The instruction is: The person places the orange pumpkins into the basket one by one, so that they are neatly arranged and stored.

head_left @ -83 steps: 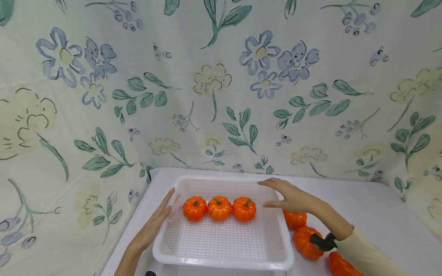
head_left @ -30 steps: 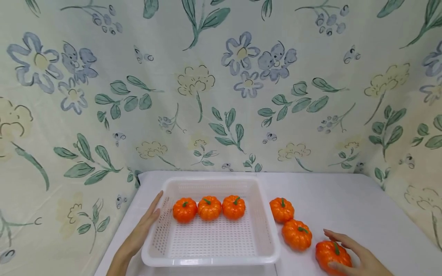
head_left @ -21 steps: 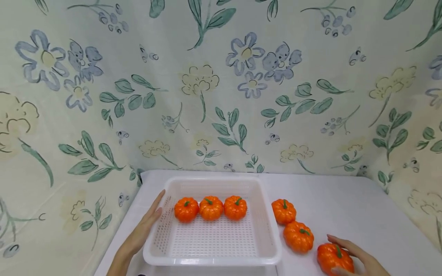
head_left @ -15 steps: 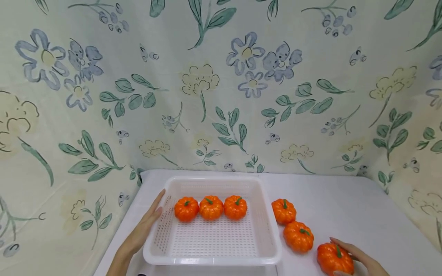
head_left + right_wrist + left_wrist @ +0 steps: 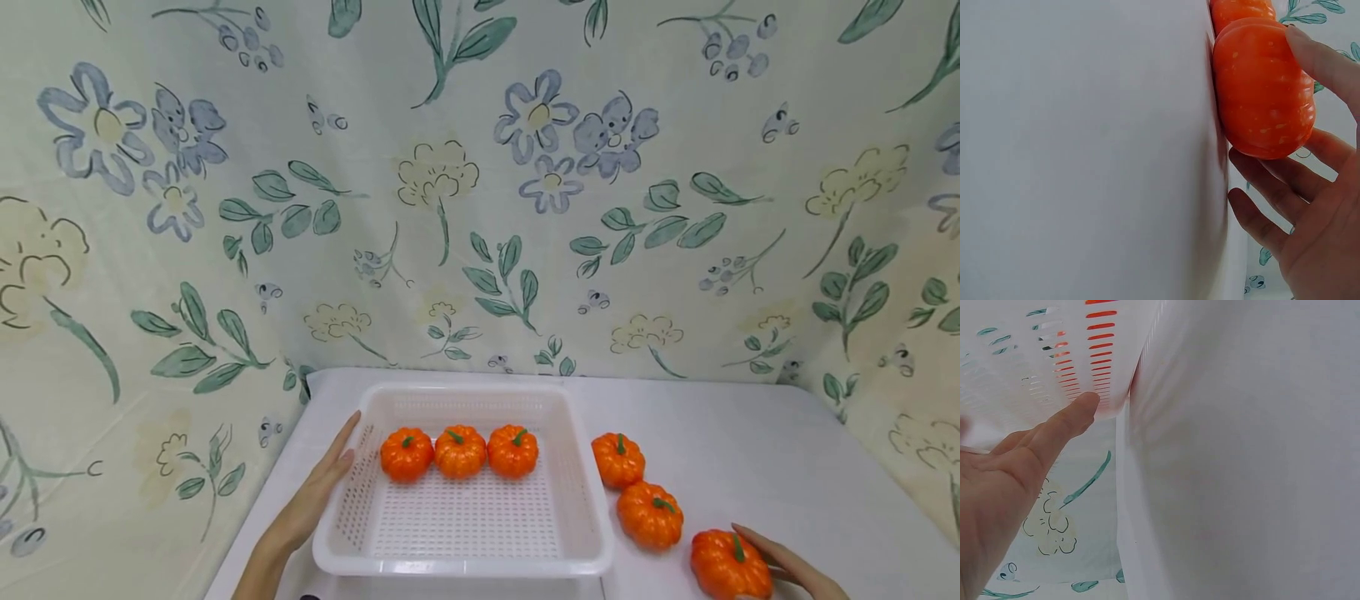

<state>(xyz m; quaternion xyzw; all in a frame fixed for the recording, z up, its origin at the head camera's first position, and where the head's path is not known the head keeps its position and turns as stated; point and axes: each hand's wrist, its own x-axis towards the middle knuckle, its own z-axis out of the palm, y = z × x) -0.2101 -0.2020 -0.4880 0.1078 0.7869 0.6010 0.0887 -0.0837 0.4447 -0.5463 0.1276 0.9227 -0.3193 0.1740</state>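
My left hand (image 5: 313,493) lies along the left side of a white plastic basket (image 5: 461,568), fingers straight. In the left wrist view, a fingertip of the left hand (image 5: 1029,459) touches or nearly touches the slotted wall. Three small orange pumpkins with green stems, the middle one (image 5: 460,452) among them, sit in a row inside the basket. At the lower right, my right hand (image 5: 793,568) is beside another pumpkin (image 5: 729,567). The right wrist view shows the right hand's (image 5: 1322,206) thumb against this pumpkin (image 5: 1264,87), its other fingers spread loosely around the near side.
Two more pumpkins stand right of the basket: one (image 5: 618,460) close by its wall, another (image 5: 649,516) just in front. All rest on a white-covered table (image 5: 750,442). Behind hangs a floral curtain (image 5: 480,208). Something white lies beneath the basket's front edge.
My right hand has gone from above the basket to the pumpkin at the lower right. Lately its fingers have slid rightward and loosened, while that pumpkin stays put. The left hand keeps its place.
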